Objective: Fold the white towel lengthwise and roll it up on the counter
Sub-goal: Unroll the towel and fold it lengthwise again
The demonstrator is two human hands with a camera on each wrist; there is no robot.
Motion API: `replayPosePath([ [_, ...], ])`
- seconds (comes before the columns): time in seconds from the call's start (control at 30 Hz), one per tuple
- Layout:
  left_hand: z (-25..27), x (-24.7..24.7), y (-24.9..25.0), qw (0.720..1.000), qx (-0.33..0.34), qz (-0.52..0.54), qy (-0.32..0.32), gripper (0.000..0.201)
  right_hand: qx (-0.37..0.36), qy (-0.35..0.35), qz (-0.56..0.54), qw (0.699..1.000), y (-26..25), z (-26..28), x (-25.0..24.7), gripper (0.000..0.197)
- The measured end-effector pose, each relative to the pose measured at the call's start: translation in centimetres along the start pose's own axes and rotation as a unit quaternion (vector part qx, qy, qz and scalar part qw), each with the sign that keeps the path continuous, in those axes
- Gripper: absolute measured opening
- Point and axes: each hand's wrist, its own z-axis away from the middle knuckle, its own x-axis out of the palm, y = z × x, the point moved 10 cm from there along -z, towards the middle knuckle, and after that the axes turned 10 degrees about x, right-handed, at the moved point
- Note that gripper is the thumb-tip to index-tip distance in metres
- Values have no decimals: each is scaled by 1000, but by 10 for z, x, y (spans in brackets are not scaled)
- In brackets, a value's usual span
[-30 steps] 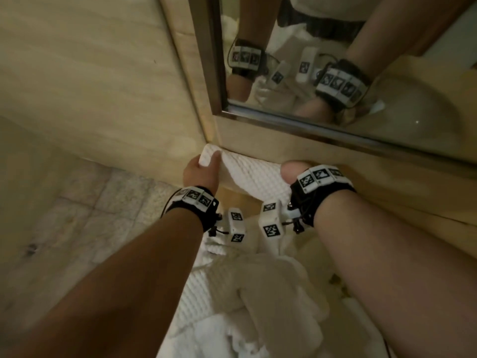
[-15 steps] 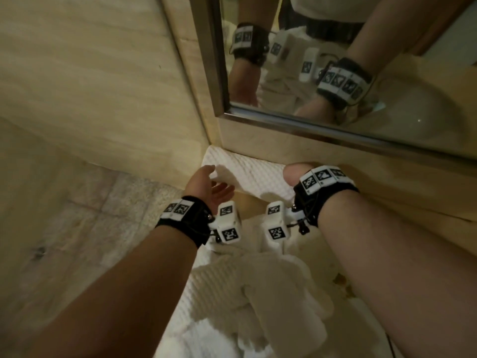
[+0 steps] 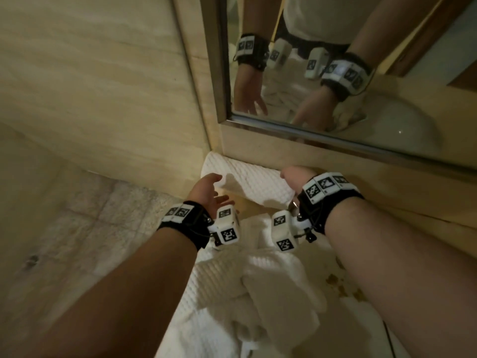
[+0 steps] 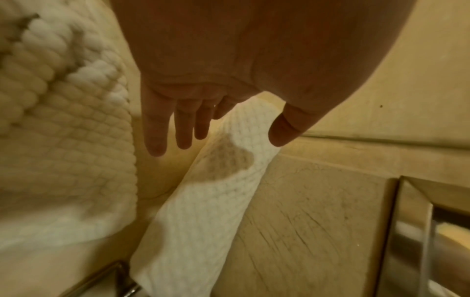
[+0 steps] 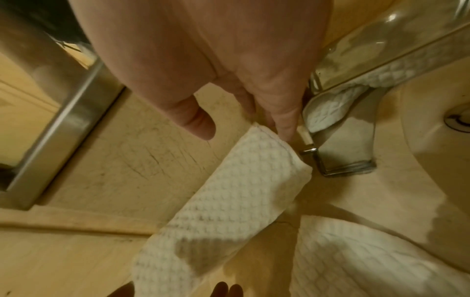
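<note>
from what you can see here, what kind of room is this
Most likely a bathroom, perhaps a hotel's. A metal-framed mirror hangs above a beige stone counter, a chrome faucet stands beside a white sink basin, and a rolled white towel lies against the wall.

White towel roll [image 3: 246, 178], waffle-weave grid texture, grey shadow patches. Second white towel [image 3: 258, 293], same waffle pattern, heaped. Counter [image 3: 366, 280] pale beige stone with brown speckled stains. Wall [image 3: 90, 86] cream with faint tan horizontal veining. Mirror frame [image 3: 335, 140] brushed silver. Wrist bands [image 3: 327, 202] black, carrying white tags with black square-code patterns. Tap [image 5: 356, 140] shiny chrome. Basin [image 5: 437, 160] off-white.
</note>
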Motion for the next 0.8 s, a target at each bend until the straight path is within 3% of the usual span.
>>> replayPosePath([
  [0.1, 13, -1, 0, 999, 39, -29, 1, 70, -20, -11, -104, 994, 10, 3, -2, 40],
  [0.17, 20, 0, 1, 997, 66, -38, -3, 60, -10, -24, -173, 985, 18, 6, -1, 12],
  [0.3, 46, 1, -12, 991, 56, -113, -36, 37, -5, -46, -266, 963, 34, 21, 13, 9],
  [0.37, 61, -5, -20, 979, 69, -189, -43, 26, -36, -27, -172, 984, 45, 30, 24, 19],
  [0.43, 77, -10, -31, 971, 77, -222, -48, 22, -106, -13, 31, 994, 54, 53, 41, 33],
  [0.53, 97, -22, -50, 974, 89, -203, -34, 19, -138, -42, 263, 954, 95, 83, 75, 57],
  [0.6, 108, -29, -56, 968, 121, -220, -14, 16, -147, -61, 318, 935, 120, 91, 96, 92],
  [0.7, 124, -39, -56, 935, 183, -303, 21, 14, -182, -35, 372, 910, 143, 94, 117, 138],
  [0.8, 145, -59, -56, 923, 231, -295, 86, 18, -221, -16, 441, 870, 166, 102, 137, 154],
])
